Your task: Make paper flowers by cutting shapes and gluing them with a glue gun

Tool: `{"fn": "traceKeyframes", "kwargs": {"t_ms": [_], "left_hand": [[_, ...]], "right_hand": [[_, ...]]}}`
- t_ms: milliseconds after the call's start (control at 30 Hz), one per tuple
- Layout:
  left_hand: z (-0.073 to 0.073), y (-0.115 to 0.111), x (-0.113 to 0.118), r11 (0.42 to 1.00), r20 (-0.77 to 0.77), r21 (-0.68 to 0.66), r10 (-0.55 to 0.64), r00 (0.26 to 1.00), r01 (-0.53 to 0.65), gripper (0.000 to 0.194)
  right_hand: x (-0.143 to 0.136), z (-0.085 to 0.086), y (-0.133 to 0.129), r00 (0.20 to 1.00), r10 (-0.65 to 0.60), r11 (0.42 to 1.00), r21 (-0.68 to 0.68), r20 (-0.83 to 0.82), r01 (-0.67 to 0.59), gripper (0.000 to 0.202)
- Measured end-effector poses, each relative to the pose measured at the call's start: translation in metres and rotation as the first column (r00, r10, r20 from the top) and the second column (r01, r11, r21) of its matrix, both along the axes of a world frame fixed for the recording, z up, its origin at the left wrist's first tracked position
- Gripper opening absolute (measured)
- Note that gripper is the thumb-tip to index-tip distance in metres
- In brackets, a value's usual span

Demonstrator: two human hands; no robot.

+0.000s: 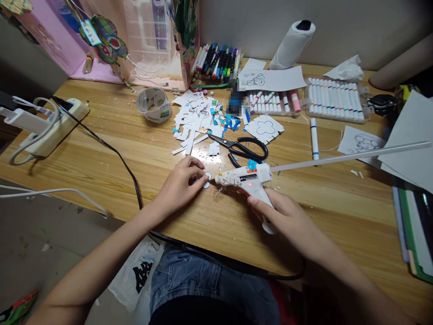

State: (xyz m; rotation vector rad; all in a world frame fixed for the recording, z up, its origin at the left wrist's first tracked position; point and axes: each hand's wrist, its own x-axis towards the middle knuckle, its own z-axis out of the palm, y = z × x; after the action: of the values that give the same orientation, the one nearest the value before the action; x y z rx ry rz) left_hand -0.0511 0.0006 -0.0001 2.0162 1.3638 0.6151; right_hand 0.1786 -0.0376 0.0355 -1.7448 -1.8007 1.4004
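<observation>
My right hand [275, 207] is wrapped round the handle of a white hot glue gun [252, 177], whose small light glows orange. A long clear glue stick [352, 155] juts from its back toward the right. The nozzle points left at a small white paper cutout [207, 177] with a blue outline. My left hand [186, 180] pinches that cutout near the tabletop, its fingers covering part of it. Thin glue strings hang below the nozzle. Just behind the gun lie black-handled scissors [238, 146], partly open.
Paper scraps [194, 117] are heaped beyond the scissors, beside a tape roll [154, 106]. Marker sets [334, 99] and a paper roll [292, 45] stand at the back. A power strip [57, 128] sits at left, its black cable [111, 146] crossing the wooden table [338, 216].
</observation>
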Motion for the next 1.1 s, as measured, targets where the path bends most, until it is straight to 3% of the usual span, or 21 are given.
{"fn": "traceKeyframes", "kwargs": {"t_ms": [1100], "left_hand": [[0.0008,0.0007,0.0,1.0,0.0,0.01,-0.002,1.0,0.002,0.016]], "right_hand": [[0.0012,0.0003,-0.0003,1.0,0.004,1.0,-0.016,-0.006,-0.004,0.033]]}}
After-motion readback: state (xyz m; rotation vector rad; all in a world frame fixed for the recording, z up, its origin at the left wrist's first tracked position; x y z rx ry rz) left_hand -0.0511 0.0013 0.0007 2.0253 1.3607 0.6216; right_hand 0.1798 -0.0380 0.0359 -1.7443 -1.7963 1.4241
